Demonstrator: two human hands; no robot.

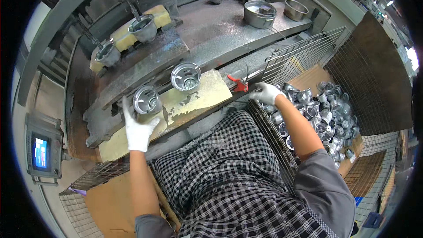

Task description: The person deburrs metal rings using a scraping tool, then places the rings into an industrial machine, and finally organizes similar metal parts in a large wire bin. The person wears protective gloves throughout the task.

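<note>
My left hand [139,131], in a white glove, is beside a round silvery metal cup [141,104] on a pale yellow block [194,105]. Its fingers are apart, with one stretched up along the cup's left side and the thumb out to the right. I cannot tell whether they touch the cup. A second metal cup [179,79] stands farther right on the same block. My right hand [267,94], also gloved, hovers by the rim of a wire bin, fingers loosely apart and holding nothing I can see. Just left of it lie red-handled pliers [240,83].
A wire bin [275,143] at the right holds many metal parts [324,117]. Two more cups [143,31] sit under a machine's rods at the far left. Metal pots [260,17] and loose parts stand at the back. A control panel [43,150] is at the left.
</note>
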